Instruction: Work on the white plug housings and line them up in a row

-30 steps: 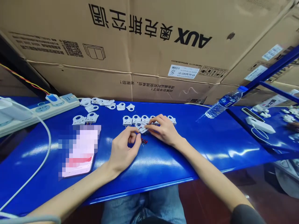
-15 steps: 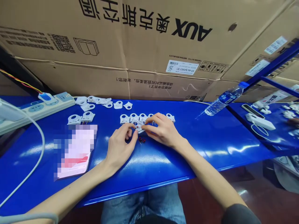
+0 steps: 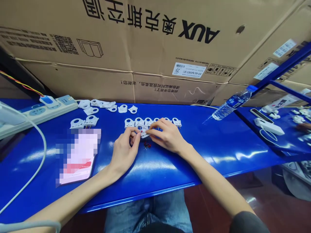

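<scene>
A large cardboard carton (image 3: 150,48), its printing upside down, is seen behind a glossy blue table (image 3: 218,152). At left, a power strip (image 3: 36,113) is placed beyond a partly pixelated phone (image 3: 77,168). In the centre, a small white ring-topped piece (image 3: 144,133) is held before a row of similar pieces (image 3: 148,124). Its right edge is pinched by the right hand (image 3: 166,134); its left edge is met by the left hand (image 3: 123,150), whose exact grip cannot be told. Tiny red components (image 3: 147,146) are heaped just below.
</scene>
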Demonstrator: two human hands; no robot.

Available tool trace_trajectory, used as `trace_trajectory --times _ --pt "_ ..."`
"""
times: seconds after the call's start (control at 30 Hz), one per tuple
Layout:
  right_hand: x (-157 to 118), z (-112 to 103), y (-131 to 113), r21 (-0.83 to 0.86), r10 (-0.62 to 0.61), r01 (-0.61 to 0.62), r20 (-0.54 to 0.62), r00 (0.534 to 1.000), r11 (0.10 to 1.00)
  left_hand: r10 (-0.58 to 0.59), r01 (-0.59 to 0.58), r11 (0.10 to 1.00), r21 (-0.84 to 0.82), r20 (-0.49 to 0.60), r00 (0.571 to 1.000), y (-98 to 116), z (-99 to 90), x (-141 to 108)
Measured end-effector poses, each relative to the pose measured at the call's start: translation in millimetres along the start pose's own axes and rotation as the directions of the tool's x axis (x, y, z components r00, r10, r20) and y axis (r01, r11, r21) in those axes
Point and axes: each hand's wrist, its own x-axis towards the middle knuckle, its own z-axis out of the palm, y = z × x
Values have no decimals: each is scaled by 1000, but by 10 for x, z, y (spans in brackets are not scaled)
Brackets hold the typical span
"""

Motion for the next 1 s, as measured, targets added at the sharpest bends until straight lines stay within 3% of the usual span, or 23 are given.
trace_trajectory --times 0.13,0.43,0.73,0.87,1.0 --pt "-3 24 22 11 90 -90 31 995 996 42 -42 998 54 9 999 11 -1 -24" --pt "6 105 65 4 302 -302 -72 951 953 168 -231 943 240 256 952 -36 60 -74" --pt "55 160 24 86 340 -333 -105 934 939 190 -301 890 341 323 927 -17 77 -120" --pt "179 246 -40 193 363 -340 -103 926 921 245 -408 800 440 380 892 -27 117 -157" --pt "387 341 -112 237 325 -307 -40 945 922 257 -419 793 443 380 889 -54 113 -155"
